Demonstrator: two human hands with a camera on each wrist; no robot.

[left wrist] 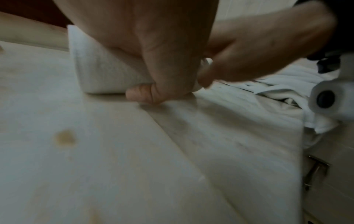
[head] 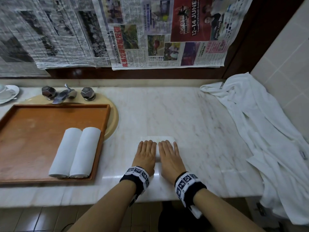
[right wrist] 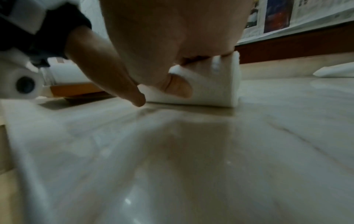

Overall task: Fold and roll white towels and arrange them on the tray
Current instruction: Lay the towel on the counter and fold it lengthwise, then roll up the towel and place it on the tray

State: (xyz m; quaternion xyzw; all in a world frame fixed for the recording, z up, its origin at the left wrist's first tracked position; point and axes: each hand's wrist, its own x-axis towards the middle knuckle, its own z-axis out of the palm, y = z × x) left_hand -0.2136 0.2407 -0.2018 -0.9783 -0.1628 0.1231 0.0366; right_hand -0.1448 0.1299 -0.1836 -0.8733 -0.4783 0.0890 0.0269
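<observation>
Palms flat, fingers straight: left hand [head: 145,154] and right hand [head: 169,155] pressing side by side on rolled white towel [head: 158,138], long axis crosswise on marble counter [head: 192,118], tray [head: 55,114] with two finished rolls [head: 75,151] lying leftward, nearer the left hand.

Bare forearms, no sleeves. Snug black fabric wristband with white panels of black square-code markers [head: 137,175] on the left wrist, a matching black-and-white marker wristband [head: 188,183] on the right. Under each band, a small white cylindrical camera housing with a dark round lens [left wrist: 325,99], plus a white strap end hanging off the right band.
</observation>
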